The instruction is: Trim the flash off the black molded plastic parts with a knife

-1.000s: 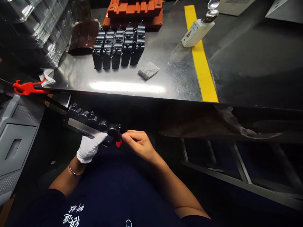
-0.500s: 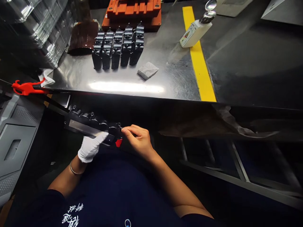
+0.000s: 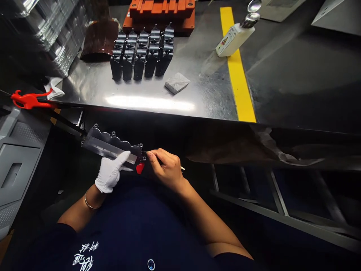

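Grey plastic makes up the bin (image 3: 21,165) at my far left, with a red air gun (image 3: 29,100) above it at the edge of the metal surface (image 3: 208,86). Clear trays (image 3: 60,41) stand stacked behind a crumpled white cloth (image 3: 55,88). Lower down, white embroidered characters (image 3: 84,256) run in two lines on my dark blue shirt (image 3: 135,226); they lie at an angle, and I cannot read them surely.

Next comes a brown curved sheet (image 3: 100,39). Nearer me, my left hand (image 3: 109,173), in a white glove, clasps a long black part (image 3: 97,139), its thumb laid along the flat face. I hold this part off the surface, tilted in front of my body; its scalloped edge faces away, and something red (image 3: 140,168) shows at its right end. Five similar black pieces (image 3: 142,52) stand in a row on the surface, before an orange fixture (image 3: 160,24).

My bare right hand (image 3: 166,167) pinches a thin tool (image 3: 183,168) between thumb and forefinger, at the part's right end. Beyond lies a small pale grey block (image 3: 177,82). Further right, a white bottle (image 3: 239,39) with a shiny metallic top bears a label (image 3: 226,43) with a warning triangle; its print is too small to read. The bottle stands at a yellow stripe (image 3: 242,86).
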Demonstrator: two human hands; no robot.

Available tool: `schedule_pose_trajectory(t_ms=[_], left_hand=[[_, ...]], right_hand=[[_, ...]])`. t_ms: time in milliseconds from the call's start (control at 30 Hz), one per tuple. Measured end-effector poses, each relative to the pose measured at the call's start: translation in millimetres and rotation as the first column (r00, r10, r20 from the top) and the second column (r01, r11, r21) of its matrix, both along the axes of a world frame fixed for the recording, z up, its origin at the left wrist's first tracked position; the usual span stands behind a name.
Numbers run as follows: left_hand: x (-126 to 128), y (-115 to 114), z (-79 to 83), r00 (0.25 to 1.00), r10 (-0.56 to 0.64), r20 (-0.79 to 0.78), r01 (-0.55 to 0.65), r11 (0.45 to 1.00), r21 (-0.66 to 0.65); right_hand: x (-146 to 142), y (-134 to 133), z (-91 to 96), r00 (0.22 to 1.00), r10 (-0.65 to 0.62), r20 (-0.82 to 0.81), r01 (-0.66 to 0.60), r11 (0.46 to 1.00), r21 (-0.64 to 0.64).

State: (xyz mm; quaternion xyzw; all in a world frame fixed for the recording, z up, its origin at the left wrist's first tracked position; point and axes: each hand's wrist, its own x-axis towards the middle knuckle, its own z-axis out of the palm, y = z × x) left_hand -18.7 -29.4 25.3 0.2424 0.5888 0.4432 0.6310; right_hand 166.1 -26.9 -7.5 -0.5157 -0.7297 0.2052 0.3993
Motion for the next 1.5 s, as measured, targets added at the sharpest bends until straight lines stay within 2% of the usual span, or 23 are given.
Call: schedule_pose_trajectory(t_ms=[133,367,433,500,533,567,633,667,700,733,867,933,1133,1500], left_hand=[[1,-1,5.1,0.994,0.027,-0.106,-0.018,0.996,0.086],[1,-3,1.0,0.992,0.047,-0.115,-0.035,0.994,0.106],[-2,-3,-2.6,0.991,0.04,-0.13,-0.026,0.994,0.108],[-5,-2,-4.1,0.986,-0.008,-0.167,0.025,0.994,0.104],[-6,-1,-3.6,0.983,-0.048,-0.178,0.066,0.993,0.096],[-7,0,-2.0,0.981,-0.086,-0.172,0.102,0.991,0.089],[-8,5,3.4,0.988,-0.124,-0.097,0.132,0.988,0.081],[-7,8,6.5,0.992,-0.118,-0.038,0.121,0.99,0.072],[-7,10,9.4,0.995,-0.102,0.015,0.101,0.993,0.06],[-7,13,11.8,0.994,-0.094,0.055,0.092,0.995,0.041],[-5,16,12.9,0.977,-0.147,0.155,0.153,0.988,-0.028],[-5,15,9.8,0.966,-0.163,0.201,0.17,0.985,-0.017],[-6,14,2.5,0.961,-0.2,0.189,0.208,0.978,-0.026],[-6,14,-3.1,0.961,-0.214,0.173,0.22,0.976,-0.012]], right_hand=[[-3,-1,-0.7,1.0,-0.03,0.001,0.03,1.0,0.002],[-8,-3,-1.5,0.998,-0.068,0.009,0.067,0.998,0.015],[-4,0,1.9,1.0,0.002,0.016,-0.002,1.0,-0.003],[5,6,8.5,0.987,0.152,0.052,-0.149,0.988,-0.047],[11,9,12.7,0.961,0.265,0.083,-0.258,0.962,-0.086],[16,13,17.4,0.911,0.395,0.116,-0.379,0.915,-0.136],[28,19,27.2,0.76,0.631,0.153,-0.593,0.771,-0.233],[32,22,31.9,0.693,0.705,0.152,-0.66,0.705,-0.259],[37,24,36.2,0.659,0.739,0.144,-0.694,0.67,-0.263],[40,26,40.0,0.663,0.736,0.138,-0.698,0.674,-0.244],[43,31,46.3,0.8,0.567,0.195,-0.562,0.823,-0.088],[40,32,43.9,0.826,0.498,0.264,-0.511,0.859,-0.019],[30,33,33.5,0.826,0.436,0.359,-0.486,0.872,0.06],[31,34,30.3,0.816,0.405,0.413,-0.484,0.869,0.102]])
